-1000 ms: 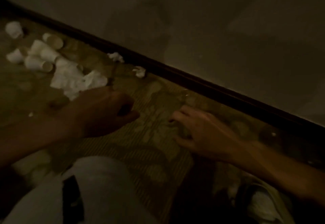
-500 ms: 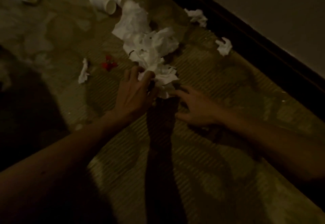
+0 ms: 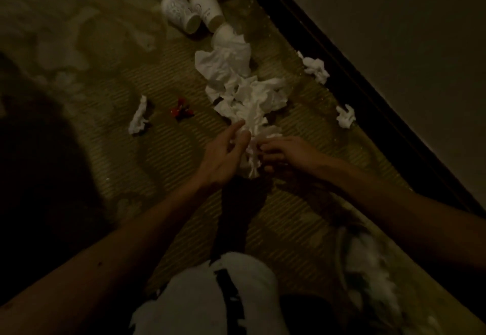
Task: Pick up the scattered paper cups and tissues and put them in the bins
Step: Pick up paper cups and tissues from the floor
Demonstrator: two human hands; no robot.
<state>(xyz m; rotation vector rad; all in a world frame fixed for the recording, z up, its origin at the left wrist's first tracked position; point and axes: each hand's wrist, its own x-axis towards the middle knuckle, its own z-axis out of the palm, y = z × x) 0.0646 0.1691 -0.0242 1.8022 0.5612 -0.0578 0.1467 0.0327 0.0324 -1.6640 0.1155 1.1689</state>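
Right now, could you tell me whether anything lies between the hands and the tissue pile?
Nothing visible does. The left hand touches the near end of the tissue pile, and the right hand pinches it from the other side.

Both bare forearms reach forward and converge, the left hand [image 3: 223,153] turned palm-inward with its fingers nearly straight against one side of a tissue wad [image 3: 253,169], the right hand [image 3: 286,151] knuckles-up with fingers curled, pinching the wad's other side.
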